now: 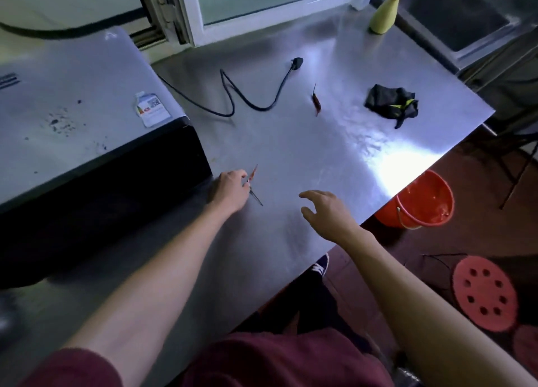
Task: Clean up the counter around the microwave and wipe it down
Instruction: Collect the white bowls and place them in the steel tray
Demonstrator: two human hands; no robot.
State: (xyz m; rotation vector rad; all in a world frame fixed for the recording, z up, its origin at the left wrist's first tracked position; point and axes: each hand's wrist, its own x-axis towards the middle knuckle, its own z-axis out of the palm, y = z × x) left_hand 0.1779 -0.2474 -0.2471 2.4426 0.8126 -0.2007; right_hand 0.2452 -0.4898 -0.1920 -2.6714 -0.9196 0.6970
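Observation:
The steel counter (305, 153) carries a microwave (87, 130) at the left. My left hand (230, 190) rests by the microwave's front corner, its fingers pinched on a dried red chili (253, 174) whose dark stem pokes out below the hand. A second dried red chili (316, 103) lies farther back. A crumpled black cloth (391, 103) sits near the right edge. My right hand (326, 211) hovers over the counter's front, fingers spread, holding nothing.
The microwave's black cord and plug (259, 95) snake across the counter's back. A yellow-green spray bottle (385, 13) stands at the far right by the window. On the floor are an orange bucket (419, 200) and a red stool (484, 293).

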